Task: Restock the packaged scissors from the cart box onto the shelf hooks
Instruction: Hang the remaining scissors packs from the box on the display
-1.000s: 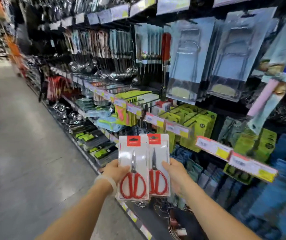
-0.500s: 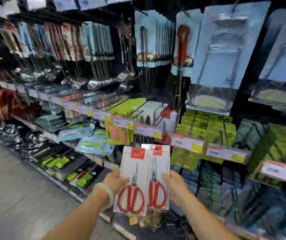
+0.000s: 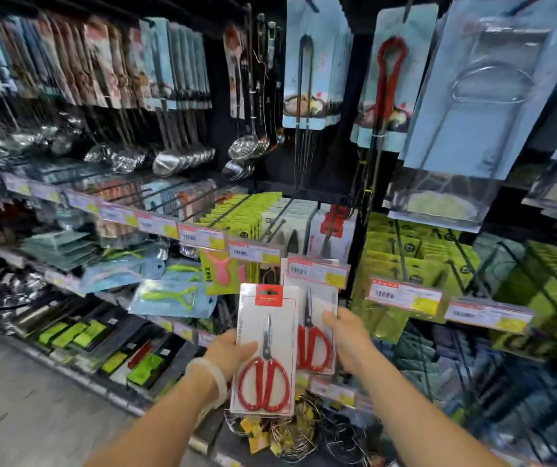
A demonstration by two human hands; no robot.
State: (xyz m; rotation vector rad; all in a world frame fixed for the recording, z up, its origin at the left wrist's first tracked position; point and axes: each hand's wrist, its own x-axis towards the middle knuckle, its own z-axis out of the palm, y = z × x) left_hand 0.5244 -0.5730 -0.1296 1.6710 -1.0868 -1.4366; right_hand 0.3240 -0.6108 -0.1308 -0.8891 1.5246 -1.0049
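My left hand (image 3: 233,353) grips a white blister pack of red-handled scissors (image 3: 265,352) by its left edge, thumb across the front. My right hand (image 3: 349,338) holds a second scissors pack (image 3: 314,326) by its right edge; its top is hidden behind a price tag (image 3: 317,272). Both packs stand upright, side by side, just in front of the shelf hooks. Behind that tag hangs a row of similar packs with red tops (image 3: 332,227) on a hook. The cart box is out of view.
Ladles and skimmers (image 3: 182,160) hang on the upper hooks, tongs in blue cards (image 3: 386,82) to the right. Green packs (image 3: 411,254) fill hooks at right. Wire items (image 3: 290,433) lie on the lowest shelf under my hands. The aisle floor (image 3: 17,399) runs left.
The view has turned right and closer to the shelf. Both hands have carried the packs forward and up, and the right pack's top has slid behind the price tag.
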